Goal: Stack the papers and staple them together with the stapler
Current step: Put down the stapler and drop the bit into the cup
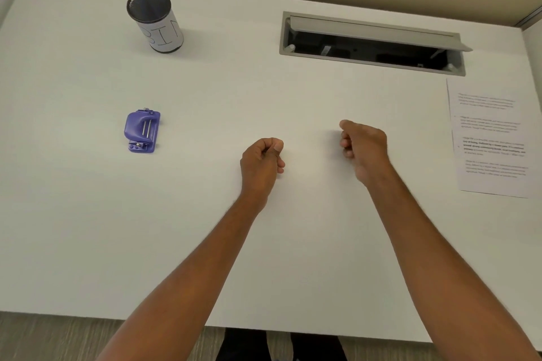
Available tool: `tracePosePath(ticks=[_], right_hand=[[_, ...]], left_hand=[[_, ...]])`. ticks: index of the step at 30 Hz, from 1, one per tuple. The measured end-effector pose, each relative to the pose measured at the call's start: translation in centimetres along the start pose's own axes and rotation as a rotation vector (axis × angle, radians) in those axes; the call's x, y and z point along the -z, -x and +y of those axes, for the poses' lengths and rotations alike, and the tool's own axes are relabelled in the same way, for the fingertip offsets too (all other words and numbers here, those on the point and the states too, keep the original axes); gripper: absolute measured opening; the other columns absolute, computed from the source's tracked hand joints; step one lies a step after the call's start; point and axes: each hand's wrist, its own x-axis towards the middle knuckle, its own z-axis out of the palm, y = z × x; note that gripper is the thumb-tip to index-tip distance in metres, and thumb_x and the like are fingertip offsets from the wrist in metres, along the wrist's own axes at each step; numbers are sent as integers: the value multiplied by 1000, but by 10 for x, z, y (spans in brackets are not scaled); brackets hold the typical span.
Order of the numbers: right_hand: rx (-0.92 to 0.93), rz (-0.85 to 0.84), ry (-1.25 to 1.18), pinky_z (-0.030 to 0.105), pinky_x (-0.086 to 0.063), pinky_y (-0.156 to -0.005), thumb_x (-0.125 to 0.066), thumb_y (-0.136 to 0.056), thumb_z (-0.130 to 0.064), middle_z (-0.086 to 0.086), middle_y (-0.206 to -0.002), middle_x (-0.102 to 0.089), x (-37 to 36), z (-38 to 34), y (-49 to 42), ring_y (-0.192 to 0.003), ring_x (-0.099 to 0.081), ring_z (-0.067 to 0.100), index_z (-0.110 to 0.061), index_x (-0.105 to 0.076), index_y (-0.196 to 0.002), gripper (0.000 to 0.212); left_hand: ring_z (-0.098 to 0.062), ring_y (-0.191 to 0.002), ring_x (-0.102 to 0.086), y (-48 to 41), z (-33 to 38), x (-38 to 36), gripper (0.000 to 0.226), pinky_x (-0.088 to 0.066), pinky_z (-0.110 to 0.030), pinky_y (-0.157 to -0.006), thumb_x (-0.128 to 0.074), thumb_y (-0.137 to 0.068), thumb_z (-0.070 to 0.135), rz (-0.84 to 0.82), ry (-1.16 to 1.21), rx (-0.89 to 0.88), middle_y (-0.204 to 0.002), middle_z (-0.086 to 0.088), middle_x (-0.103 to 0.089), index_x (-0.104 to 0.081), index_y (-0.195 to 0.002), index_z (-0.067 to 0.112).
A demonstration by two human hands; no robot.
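A printed sheet of paper [492, 138] lies flat at the right edge of the white desk [205, 228]; I cannot tell whether more sheets lie under it. A small purple stapler [142, 131] sits on the left part of the desk, far from the paper. My left hand [262, 161] hovers over the middle of the desk with its fingers curled into a fist, holding nothing. My right hand [363, 145] is a little to its right, fingers also curled, with nothing in it. Neither hand touches the paper or the stapler.
A black mesh cup [155, 22] with a white label reading "BIN" stands at the back left. An open cable hatch [372, 44] with a raised grey lid is set into the desk at the back right. The desk's front edge runs below my forearms.
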Motion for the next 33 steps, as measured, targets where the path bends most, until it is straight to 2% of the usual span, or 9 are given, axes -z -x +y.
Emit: tracePosePath(ticks=[5,10,13,17,22,27,30,33], right_hand=[[-231,-201,-417,21,-34,-47,-78,-95,-15,-5,-70,-59,6,-4,2,-54,-53,5,-18,-67,-89,13],[-276,-337,-533,19,-34,-48,-73,-99,-18,-8,-72,-55,-19,-11,11,-55,-51,3,-19,-67,-90,11],[-283,-406,-542,18,-33,-49,-73,-100,-19,-8,-71,-54,-44,-24,17,-55,-49,2,-20,-67,-89,13],[-248,-484,-473,19,-35,-51,-76,-98,-19,-7,-72,-57,-85,-46,25,-56,-50,3,-20,-66,-88,15],[-151,-550,-384,20,-35,-53,-80,-95,-17,-4,-74,-59,-150,-81,34,-58,-51,6,-16,-69,-95,11],[-61,-616,-322,21,-35,-52,-80,-94,-15,-3,-72,-60,-218,-122,40,-57,-51,7,-14,-69,-99,12],[1,-623,-252,22,-36,-50,-81,-93,-15,-1,-70,-60,-259,-143,38,-56,-52,9,-14,-69,-93,13],[51,-628,-184,23,-35,-48,-81,-93,-15,-1,-69,-59,-296,-162,34,-54,-51,10,-13,-68,-89,14]], left_hand=[[-12,-58,-60,-4,5,2,14,-53,-32,-76,-64,-108,27,-10,62,23,-69,0,-67,-76,-103,21],[-11,-65,-63,-14,24,10,12,-58,-41,-84,-68,-107,31,-32,114,5,-70,5,-69,-77,-103,24],[-14,-72,-64,-24,44,22,11,-59,-37,-80,-68,-107,29,-6,139,-42,-78,4,-70,-76,-105,22],[-9,-69,-64,-40,75,46,11,-57,-27,-70,-66,-108,27,51,134,-130,-97,4,-71,-75,-104,20],[-11,-70,-63,-69,118,86,15,-55,-27,-68,-66,-108,28,74,55,-240,-86,7,-70,-76,-106,17],[-10,-66,-59,-102,161,128,16,-54,-24,-63,-65,-108,28,160,3,-335,-80,5,-66,-74,-100,18],[-15,-67,-56,-128,186,154,23,-52,-29,-66,-65,-107,28,218,-31,-370,-73,3,-64,-76,-97,11],[-18,-75,-56,-155,206,179,21,-50,-32,-74,-66,-104,29,300,-62,-388,-77,8,-67,-76,-86,22]])
